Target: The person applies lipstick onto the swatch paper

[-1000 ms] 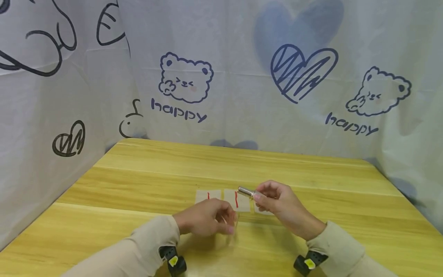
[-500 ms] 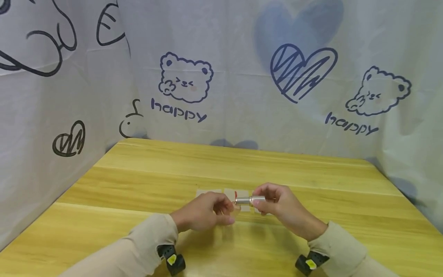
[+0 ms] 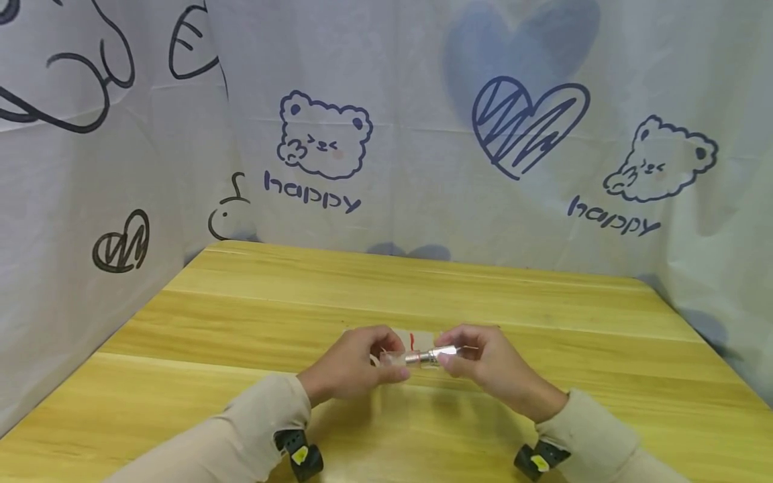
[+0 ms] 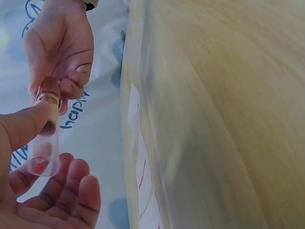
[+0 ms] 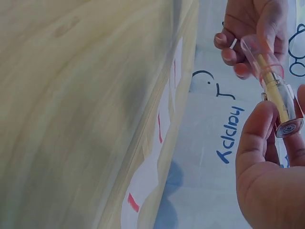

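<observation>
Between thumb and fingers, my right hand (image 3: 501, 369) pinches the base of a lipstick (image 3: 441, 353), a shiny silver-gold tube lying roughly level above the table. My left hand (image 3: 353, 362) holds its clear cap (image 3: 394, 359) by thumb and fingers. In the right wrist view, the transparent cap (image 5: 252, 47) surrounds the front end of the lipstick tube (image 5: 277, 98), whose round base carries a printed label. Seen from the left wrist, a red spot shows near the closed end of the cap (image 4: 45, 160); the lipstick's tip is not clear.
Behind the hands, white paper pieces (image 3: 423, 339) with red strokes lie on the wooden table (image 3: 290, 308), partly covered by the fingers. A white curtain (image 3: 417, 181) with drawn bears and hearts hangs behind the table.
The right hand has turned the lipstick from pointing up-left to nearly level and moved it slightly left. Its front end has entered the clear cap in the left hand.
</observation>
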### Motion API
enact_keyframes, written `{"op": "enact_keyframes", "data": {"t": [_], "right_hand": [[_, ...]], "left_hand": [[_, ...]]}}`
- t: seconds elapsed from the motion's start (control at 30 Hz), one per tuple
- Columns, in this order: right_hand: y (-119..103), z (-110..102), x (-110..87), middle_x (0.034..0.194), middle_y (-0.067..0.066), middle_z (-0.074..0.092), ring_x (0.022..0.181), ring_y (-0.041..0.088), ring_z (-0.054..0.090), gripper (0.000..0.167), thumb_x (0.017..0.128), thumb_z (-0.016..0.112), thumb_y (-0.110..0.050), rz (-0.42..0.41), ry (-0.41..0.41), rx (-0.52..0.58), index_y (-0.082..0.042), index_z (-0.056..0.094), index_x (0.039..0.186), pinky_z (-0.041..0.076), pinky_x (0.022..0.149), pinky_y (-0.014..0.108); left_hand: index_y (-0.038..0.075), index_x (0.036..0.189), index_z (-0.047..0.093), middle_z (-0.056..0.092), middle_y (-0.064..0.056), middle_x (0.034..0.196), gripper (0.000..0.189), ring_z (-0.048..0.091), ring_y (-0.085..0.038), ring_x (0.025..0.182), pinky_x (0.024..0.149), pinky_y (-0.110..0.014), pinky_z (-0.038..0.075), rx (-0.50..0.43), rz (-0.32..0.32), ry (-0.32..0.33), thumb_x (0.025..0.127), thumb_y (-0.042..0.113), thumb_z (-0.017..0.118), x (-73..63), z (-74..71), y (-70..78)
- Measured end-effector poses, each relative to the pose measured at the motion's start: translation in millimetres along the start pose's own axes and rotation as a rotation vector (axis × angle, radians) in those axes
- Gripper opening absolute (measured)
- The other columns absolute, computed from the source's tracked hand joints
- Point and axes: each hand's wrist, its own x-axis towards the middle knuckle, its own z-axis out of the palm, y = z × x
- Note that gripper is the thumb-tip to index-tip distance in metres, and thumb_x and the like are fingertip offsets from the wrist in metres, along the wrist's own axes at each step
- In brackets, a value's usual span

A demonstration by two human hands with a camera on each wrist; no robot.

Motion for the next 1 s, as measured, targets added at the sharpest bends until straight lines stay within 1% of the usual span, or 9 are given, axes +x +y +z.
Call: {"op": "enact_keyframes", "data": {"t": [0.1,0.23,0.4,0.67,0.83,0.93,1.0], "right_hand": [[0.4,1.5,1.0,0.101,0.014,0.061,0.083,0.022,0.062,0.029,0.093,0.064,-0.006,0.005,-0.008,0.029,0.014,0.057,0.113,0.055,0.077,0.034],[0.8,3.2,2.5,0.101,0.013,0.061,0.083,0.021,0.062,0.028,0.095,0.062,-0.007,0.013,-0.013,0.06,0.014,0.057,0.113,0.055,0.078,0.034],[0.9,4.2,3.9,0.1,0.013,0.062,0.083,0.02,0.062,0.03,0.096,0.062,-0.01,0.017,-0.022,0.077,0.014,0.056,0.113,0.056,0.077,0.034],[-2.0,6.1,4.2,0.1,0.013,0.062,0.084,0.023,0.063,0.028,0.096,0.061,-0.01,0.01,-0.026,0.065,0.012,0.057,0.112,0.055,0.078,0.034],[-3.6,6.3,4.4,0.099,0.015,0.062,0.083,0.026,0.064,0.026,0.097,0.061,-0.009,-0.005,-0.037,0.072,0.012,0.056,0.11,0.056,0.077,0.034],[-5.4,6.1,4.7,0.097,0.016,0.062,0.081,0.026,0.064,0.025,0.096,0.062,-0.01,-0.022,-0.052,0.025,0.011,0.057,0.108,0.056,0.075,0.034],[-6.9,5.7,4.6,0.094,0.015,0.062,0.079,0.025,0.063,0.024,0.094,0.065,-0.012,-0.017,-0.061,-0.028,0.008,0.059,0.107,0.055,0.073,0.033]], "left_hand": [[0.008,0.102,0.065,0.064,0.002,0.089,0.024,0.059,-0.014,0.079,0.066,-0.031,0.051,-0.01,0.043,0.03,0.086,0.023,0.076,0.5,1.5,0.1],[0.007,0.104,0.066,0.065,0.003,0.089,0.025,0.059,-0.013,0.077,0.062,-0.028,0.051,0.0,0.089,0.075,0.087,0.022,0.075,0.3,3.8,0.7],[0.007,0.102,0.067,0.065,0.004,0.086,0.022,0.059,-0.012,0.074,0.059,-0.027,0.05,0.025,0.116,0.107,0.088,0.022,0.074,0.2,5.2,2.2],[0.007,0.1,0.068,0.065,0.005,0.084,0.021,0.059,-0.01,0.072,0.06,-0.027,0.05,0.056,0.131,0.104,0.09,0.025,0.072,1.7,5.1,4.8],[0.006,0.099,0.069,0.064,0.006,0.081,0.02,0.058,-0.009,0.071,0.059,-0.026,0.049,0.066,0.157,0.091,0.09,0.024,0.071,3.2,3.7,8.6],[0.007,0.097,0.069,0.064,0.006,0.081,0.019,0.058,-0.009,0.072,0.06,-0.027,0.049,0.066,0.153,0.082,0.09,0.024,0.072,4.0,2.1,9.6],[0.009,0.096,0.07,0.064,0.006,0.082,0.019,0.059,-0.01,0.073,0.061,-0.027,0.049,0.061,0.136,0.071,0.09,0.026,0.072,4.2,1.4,10.2]]}}
